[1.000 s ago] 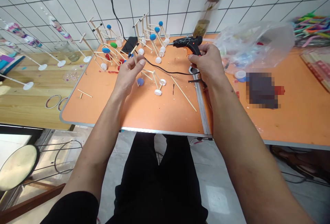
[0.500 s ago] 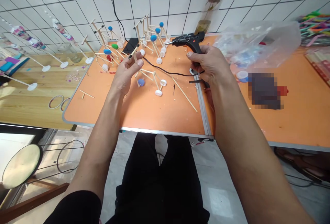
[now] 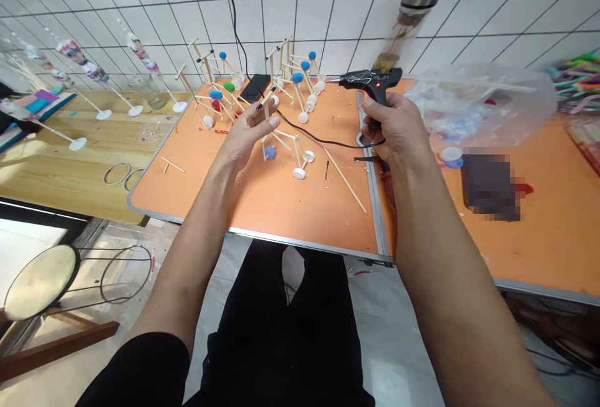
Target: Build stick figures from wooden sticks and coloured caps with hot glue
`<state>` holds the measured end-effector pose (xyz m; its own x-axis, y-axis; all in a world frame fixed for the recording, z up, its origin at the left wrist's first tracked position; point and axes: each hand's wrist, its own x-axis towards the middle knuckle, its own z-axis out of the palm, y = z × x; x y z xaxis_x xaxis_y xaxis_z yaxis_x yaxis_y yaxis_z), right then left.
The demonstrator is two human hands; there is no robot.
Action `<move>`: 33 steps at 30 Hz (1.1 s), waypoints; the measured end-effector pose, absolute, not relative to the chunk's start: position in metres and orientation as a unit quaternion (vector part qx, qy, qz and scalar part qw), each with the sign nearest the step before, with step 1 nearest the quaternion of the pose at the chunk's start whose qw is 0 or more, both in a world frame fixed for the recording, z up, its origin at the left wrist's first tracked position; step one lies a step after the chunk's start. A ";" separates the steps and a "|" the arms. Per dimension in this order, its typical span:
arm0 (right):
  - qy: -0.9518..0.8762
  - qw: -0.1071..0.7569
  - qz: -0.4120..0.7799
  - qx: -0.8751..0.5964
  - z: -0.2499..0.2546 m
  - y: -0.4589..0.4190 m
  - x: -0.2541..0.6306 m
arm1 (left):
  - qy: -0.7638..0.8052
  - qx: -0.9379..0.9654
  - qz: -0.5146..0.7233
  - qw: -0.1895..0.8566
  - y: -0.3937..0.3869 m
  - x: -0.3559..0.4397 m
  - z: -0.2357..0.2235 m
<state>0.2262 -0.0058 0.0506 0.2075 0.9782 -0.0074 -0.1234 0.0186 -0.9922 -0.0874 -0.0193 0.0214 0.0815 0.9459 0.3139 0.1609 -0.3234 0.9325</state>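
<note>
My left hand is raised over the orange table, fingers pinched on a small frame of thin wooden sticks with white caps at its feet and a blue ball. My right hand grips the handle of a black hot glue gun, nozzle pointing left toward the stick frame, a red light on its body. The gun's black cord runs across the table under the frame.
Several finished stick figures with blue, green and red balls stand at the table's back by the tiled wall. A loose long stick lies near the table seam. A clear plastic bag, a bottle and a blurred dark object sit right.
The glue gun has lifted slightly in my right hand. My left hand still holds the stick frame. The view has shifted, so everything sits further right in the picture.
</note>
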 end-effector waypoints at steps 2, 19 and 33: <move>-0.409 0.585 0.471 -0.518 0.051 -0.006 0.226 | 0.442 0.622 0.517 0.388 -0.018 -0.087 0.019; -0.399 0.582 0.451 -0.547 0.051 -0.012 0.222 | 0.408 0.617 0.523 0.423 -0.016 -0.083 0.006; -0.398 0.576 0.451 -0.553 0.049 -0.010 0.223 | 0.401 0.641 0.532 0.381 -0.010 -0.076 -0.003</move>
